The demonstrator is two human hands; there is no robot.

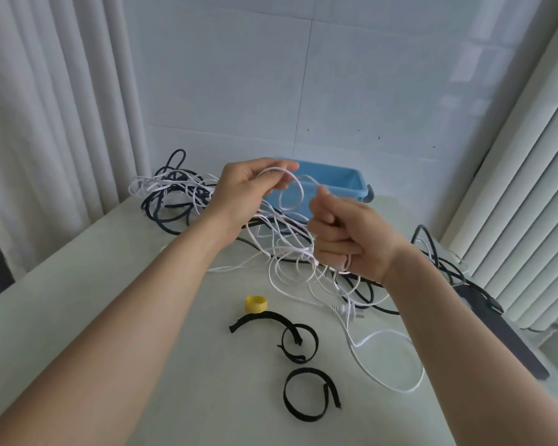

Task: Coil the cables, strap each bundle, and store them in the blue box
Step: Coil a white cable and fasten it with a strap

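Raised above the table, my left hand [248, 185] pinches a small loop of the white cable [292, 193] between thumb and fingers. My right hand [345, 239] is curled into a fist just to the right of that loop, and the white cable runs into it. More of the white cable hangs down into a loose tangle [290, 252] mixed with black cables [168, 201]. The blue box [342, 185] stands behind my hands, partly hidden by them. Three black straps [298, 341] and a yellow strap roll [255, 304] lie on the near table.
The pale table [126, 284] carries the cable tangle across its far half. A white plug [347, 312] lies near the middle with cable trailing towards the right edge. White curtains [55, 123] hang left and ribbed panels [529, 188] right. A dark bar [503, 336] lies by the right edge.
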